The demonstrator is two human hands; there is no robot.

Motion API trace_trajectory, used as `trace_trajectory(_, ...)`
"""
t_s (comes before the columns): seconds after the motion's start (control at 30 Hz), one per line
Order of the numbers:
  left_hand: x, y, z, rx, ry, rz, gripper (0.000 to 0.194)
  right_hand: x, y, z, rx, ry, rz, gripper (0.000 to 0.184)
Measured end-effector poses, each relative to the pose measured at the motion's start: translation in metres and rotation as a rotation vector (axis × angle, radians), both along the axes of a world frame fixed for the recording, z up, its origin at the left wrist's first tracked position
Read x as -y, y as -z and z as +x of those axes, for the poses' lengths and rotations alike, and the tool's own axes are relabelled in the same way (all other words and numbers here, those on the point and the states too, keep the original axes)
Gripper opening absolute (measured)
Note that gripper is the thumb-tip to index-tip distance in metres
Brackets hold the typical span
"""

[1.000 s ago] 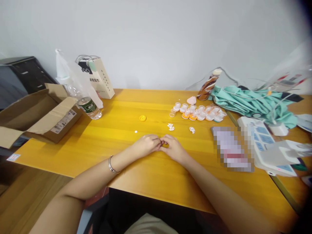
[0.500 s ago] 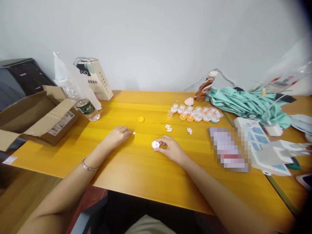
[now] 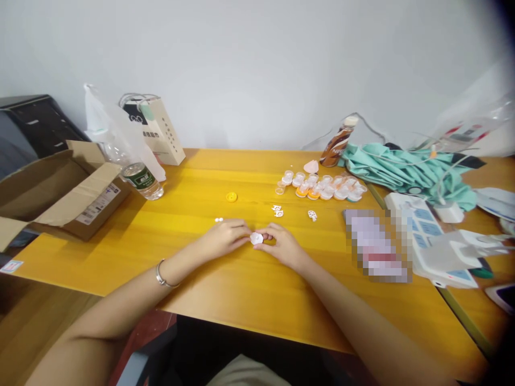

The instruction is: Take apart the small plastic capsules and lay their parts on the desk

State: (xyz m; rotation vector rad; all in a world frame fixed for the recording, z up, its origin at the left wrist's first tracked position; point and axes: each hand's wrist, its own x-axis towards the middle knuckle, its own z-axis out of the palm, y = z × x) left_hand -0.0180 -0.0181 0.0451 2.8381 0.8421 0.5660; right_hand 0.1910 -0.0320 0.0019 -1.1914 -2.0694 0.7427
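A small white round part with a scalloped edge is pinched between the thumb and fingers of my right hand, low over the table. From the other side my left hand meets its left rim, fingers closed together. What the left fingertips do at that rim is partly hidden. Just behind my left hand lie two tiny white discs. A yellow round piece rests farther back. White cut-out pieces lie beyond my right hand, with another cut-out piece to their right.
Several small clear-lidded containers stand at the back right, near a brown drink bottle and a teal folded umbrella. A blurred-out flat item and a power strip lie right. Left are a water bottle and open carton.
My left hand has moved right from the tiny white discs to the white round part. Both discs now show uncovered. My right hand has stayed in place, holding the part.
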Motion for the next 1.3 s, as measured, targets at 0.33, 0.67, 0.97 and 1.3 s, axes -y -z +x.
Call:
trace_trajectory(0.33, -0.008, 0.02, 0.016, -0.077, -0.005, 0.257, 0.025, -0.002, 0.001, 0.002, 0.02, -0.008, 0.01, 0.018)
trace_trajectory(0.67, -0.003, 0.016, 0.012, -0.204, 0.075, 0.493, 0.02, 0.0, 0.0, 0.0, 0.012, 0.008, 0.017, 0.017)
trace_trajectory(0.97, -0.001, 0.013, 0.013, -0.19, 0.117, 0.535, 0.018, 0.0, 0.001, -0.001, 0.022, 0.011, 0.023, 0.016)
trace_trajectory(1.3, 0.001, 0.012, 0.015, -0.177, 0.147, 0.535, 0.016, 0.001, 0.0, -0.002, 0.004, 0.03, 0.024, 0.015)
